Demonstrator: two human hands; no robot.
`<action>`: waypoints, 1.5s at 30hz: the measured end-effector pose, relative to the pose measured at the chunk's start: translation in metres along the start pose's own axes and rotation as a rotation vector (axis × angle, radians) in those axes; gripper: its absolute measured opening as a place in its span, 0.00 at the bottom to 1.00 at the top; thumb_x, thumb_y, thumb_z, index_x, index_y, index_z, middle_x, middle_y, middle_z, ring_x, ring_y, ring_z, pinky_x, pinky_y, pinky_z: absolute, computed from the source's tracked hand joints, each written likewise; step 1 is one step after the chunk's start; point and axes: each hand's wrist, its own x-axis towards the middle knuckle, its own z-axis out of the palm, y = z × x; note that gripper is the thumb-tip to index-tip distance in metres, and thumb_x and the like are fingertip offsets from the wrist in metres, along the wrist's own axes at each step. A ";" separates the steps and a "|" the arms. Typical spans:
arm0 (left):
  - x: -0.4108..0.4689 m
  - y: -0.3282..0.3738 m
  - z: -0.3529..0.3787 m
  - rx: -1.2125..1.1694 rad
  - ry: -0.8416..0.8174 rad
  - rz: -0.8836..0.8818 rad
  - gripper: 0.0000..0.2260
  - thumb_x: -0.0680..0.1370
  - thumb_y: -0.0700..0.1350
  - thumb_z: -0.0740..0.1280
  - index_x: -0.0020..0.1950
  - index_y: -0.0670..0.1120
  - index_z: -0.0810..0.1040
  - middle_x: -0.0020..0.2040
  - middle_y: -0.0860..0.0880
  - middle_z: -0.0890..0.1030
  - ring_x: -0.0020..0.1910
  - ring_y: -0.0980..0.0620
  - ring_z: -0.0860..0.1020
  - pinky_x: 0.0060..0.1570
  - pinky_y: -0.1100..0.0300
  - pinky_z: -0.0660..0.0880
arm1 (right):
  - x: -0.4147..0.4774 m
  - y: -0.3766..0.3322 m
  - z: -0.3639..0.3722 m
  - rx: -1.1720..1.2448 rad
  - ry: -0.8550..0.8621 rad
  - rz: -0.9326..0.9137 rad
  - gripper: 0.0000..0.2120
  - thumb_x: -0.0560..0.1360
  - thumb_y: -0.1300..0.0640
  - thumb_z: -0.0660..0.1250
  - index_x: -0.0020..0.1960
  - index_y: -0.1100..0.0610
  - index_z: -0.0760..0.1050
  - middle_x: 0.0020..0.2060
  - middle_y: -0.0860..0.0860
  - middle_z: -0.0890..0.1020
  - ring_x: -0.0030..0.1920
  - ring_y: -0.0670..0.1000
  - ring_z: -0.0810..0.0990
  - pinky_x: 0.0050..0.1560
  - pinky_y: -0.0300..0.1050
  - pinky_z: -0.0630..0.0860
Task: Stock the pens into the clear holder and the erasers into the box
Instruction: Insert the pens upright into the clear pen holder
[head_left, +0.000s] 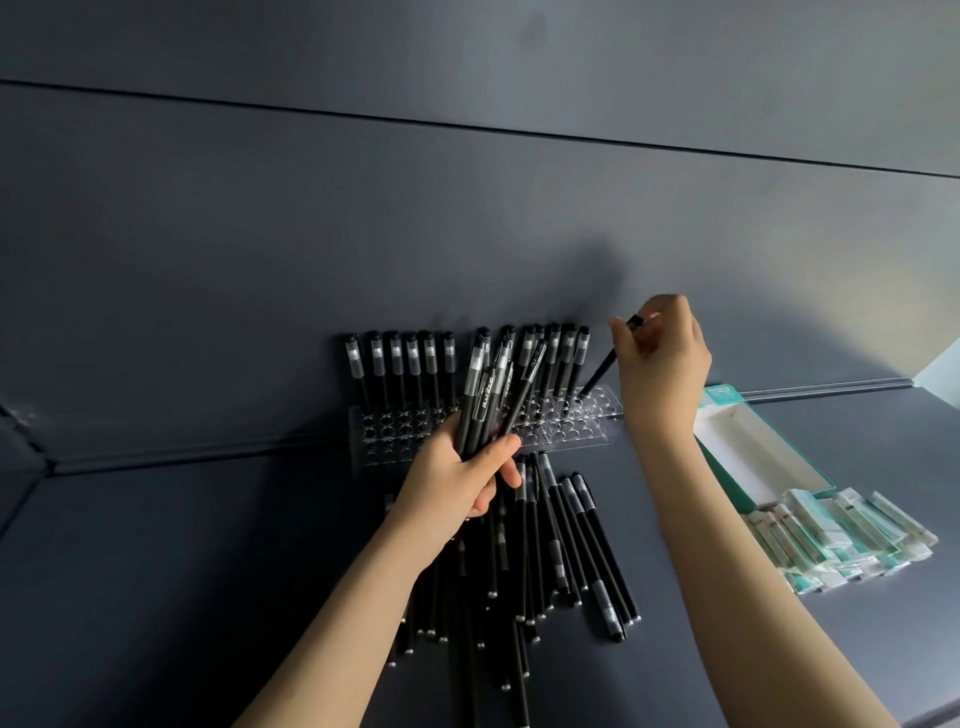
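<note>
Closest to you, a loose heap of black pens (550, 551) lay fanned out on the dark desk (182, 571), most of them pointing roughly away from you, and your left forearm crossed over the left part of the heap. Off to the right, a cluster of wrapped erasers (831, 535) sat on the desk, touching the near end of the open teal box (758, 457), whose white inside showed bare along its length. Above the heap, your left hand (457, 483) gripped a bundle of pens (488, 400), its fingers (506, 444) curled round the lower barrels so that the capped ends fanned upward in front of the holder. The clear holder (587, 431) stood beyond that, against the foot of the wall, with its rows of round holes showing along the near side and at the right end. A row of pens (405, 364) stood upright in its back holes on the left, and another group of upright pens (561, 358) stood further right. At the holder's right end, your right hand (667, 364) pinched a single pen (602, 369) near its top between thumb and fingertips (618, 330); the pen leaned to the right, and its lower tip sat at one of the back holes. Behind everything rose the dark grey wall (363, 208), crossed by a thin seam.
</note>
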 end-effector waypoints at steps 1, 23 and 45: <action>0.000 0.000 0.000 -0.005 -0.003 0.002 0.03 0.80 0.43 0.67 0.49 0.45 0.75 0.36 0.46 0.82 0.25 0.51 0.65 0.26 0.58 0.60 | -0.001 0.001 0.001 -0.032 -0.018 0.002 0.10 0.73 0.59 0.73 0.48 0.60 0.73 0.37 0.52 0.76 0.36 0.51 0.72 0.39 0.43 0.64; -0.003 -0.001 0.004 -0.111 -0.104 -0.009 0.17 0.75 0.53 0.67 0.55 0.41 0.80 0.36 0.45 0.81 0.24 0.54 0.65 0.24 0.61 0.61 | -0.044 -0.031 -0.031 0.720 -0.458 0.518 0.10 0.77 0.56 0.69 0.58 0.54 0.78 0.45 0.51 0.85 0.44 0.49 0.82 0.44 0.42 0.78; -0.001 -0.001 0.004 -0.057 -0.067 -0.034 0.09 0.81 0.46 0.64 0.55 0.41 0.74 0.40 0.46 0.83 0.28 0.51 0.75 0.24 0.61 0.69 | -0.008 -0.002 -0.031 0.283 0.198 0.202 0.08 0.76 0.61 0.68 0.53 0.54 0.72 0.44 0.53 0.83 0.39 0.43 0.80 0.43 0.30 0.72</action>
